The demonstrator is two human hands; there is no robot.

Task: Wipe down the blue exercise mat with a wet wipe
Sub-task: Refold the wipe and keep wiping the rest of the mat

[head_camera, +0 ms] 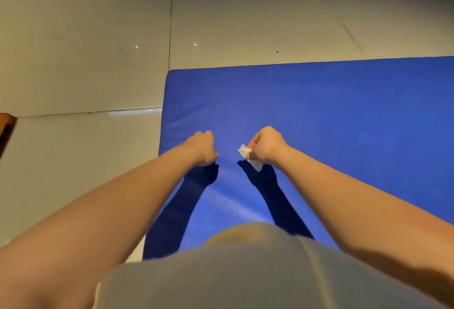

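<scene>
The blue exercise mat (331, 117) lies flat on the tiled floor and fills the right and middle of the head view. My right hand (266, 146) hovers just above the mat near its left side, closed around a folded white wet wipe (248, 156) that sticks out toward the left. My left hand (202, 147) is a closed fist with nothing visible in it, a short way left of the wipe. Both hands cast dark shadows on the mat below them.
Pale floor tiles (86, 63) surround the mat to the left and beyond its far edge. A brown wooden object (6, 127) pokes in at the left edge. My grey clothing (245, 272) covers the near end of the mat.
</scene>
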